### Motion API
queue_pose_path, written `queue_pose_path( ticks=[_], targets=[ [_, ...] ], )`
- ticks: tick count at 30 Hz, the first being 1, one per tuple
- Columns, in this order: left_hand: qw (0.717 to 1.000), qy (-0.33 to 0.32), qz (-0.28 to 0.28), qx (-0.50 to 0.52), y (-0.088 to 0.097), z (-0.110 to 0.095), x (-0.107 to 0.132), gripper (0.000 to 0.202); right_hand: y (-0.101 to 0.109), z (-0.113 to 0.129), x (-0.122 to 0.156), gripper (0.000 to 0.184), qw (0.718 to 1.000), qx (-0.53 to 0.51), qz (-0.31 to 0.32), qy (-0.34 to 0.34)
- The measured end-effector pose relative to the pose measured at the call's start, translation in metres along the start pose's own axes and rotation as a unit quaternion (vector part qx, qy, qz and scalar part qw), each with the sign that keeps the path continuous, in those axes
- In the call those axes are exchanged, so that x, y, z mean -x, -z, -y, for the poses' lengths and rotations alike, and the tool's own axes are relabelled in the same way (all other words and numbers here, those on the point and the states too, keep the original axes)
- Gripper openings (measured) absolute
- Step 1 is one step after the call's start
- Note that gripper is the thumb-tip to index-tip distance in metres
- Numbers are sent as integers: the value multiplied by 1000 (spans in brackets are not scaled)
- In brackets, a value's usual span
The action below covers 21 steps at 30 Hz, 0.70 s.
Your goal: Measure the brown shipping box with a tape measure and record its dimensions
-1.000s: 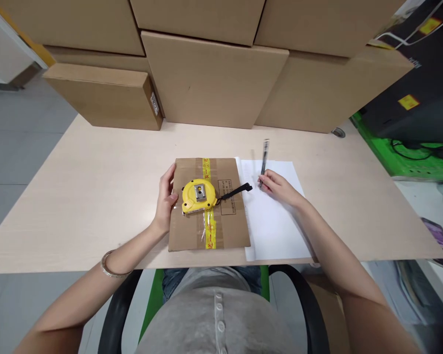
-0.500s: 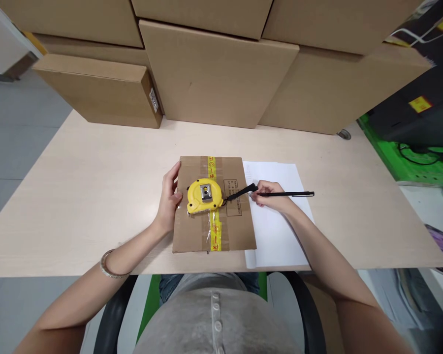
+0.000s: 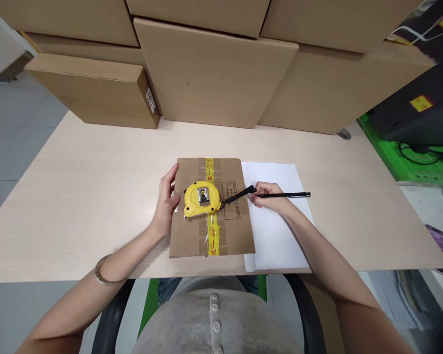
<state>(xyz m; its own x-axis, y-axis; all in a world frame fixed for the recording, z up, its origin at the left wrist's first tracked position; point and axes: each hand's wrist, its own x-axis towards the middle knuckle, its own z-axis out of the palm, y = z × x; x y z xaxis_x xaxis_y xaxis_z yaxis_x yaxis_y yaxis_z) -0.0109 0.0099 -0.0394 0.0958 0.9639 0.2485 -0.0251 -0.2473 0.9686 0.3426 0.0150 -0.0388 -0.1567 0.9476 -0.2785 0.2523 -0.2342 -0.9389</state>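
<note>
A flat cardboard parcel (image 3: pixel 232 231) with yellow tape lies on the table (image 3: pixel 77 196) in front of me. A yellow tape measure (image 3: pixel 201 199) with a black strap rests on top of it. My left hand (image 3: pixel 166 201) lies against the parcel's left edge, fingers loosely spread, thumb touching the parcel. My right hand (image 3: pixel 271 196) is closed on a black pen (image 3: pixel 291 195), which points to the right, with its tip on the white paper (image 3: pixel 276 236) just right of the parcel.
Large cardboard boxes (image 3: pixel 214 73) are stacked along the table's far edge, a flatter one (image 3: pixel 92 91) at the left. A green surface with black cables (image 3: pixel 421 152) is at the right. A black chair (image 3: pixel 110 319) is beneath me.
My right hand turned the pen from pointing away from me to lying level, pointing right, and moved toward the parcel's right edge. My left hand stayed on the parcel.
</note>
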Motion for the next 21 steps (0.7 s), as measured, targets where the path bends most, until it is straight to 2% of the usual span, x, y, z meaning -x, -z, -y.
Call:
queue_pose_path(
  ticks=[11, 21],
  targets=[
    [1000, 6, 0, -14, 1, -1, 0, 71, 4, -8, 0, 20, 1000, -1, 11, 4],
    [1000, 9, 2, -22, 2, -2, 0, 71, 2, -6, 0, 26, 1000, 2, -3, 12]
  ],
)
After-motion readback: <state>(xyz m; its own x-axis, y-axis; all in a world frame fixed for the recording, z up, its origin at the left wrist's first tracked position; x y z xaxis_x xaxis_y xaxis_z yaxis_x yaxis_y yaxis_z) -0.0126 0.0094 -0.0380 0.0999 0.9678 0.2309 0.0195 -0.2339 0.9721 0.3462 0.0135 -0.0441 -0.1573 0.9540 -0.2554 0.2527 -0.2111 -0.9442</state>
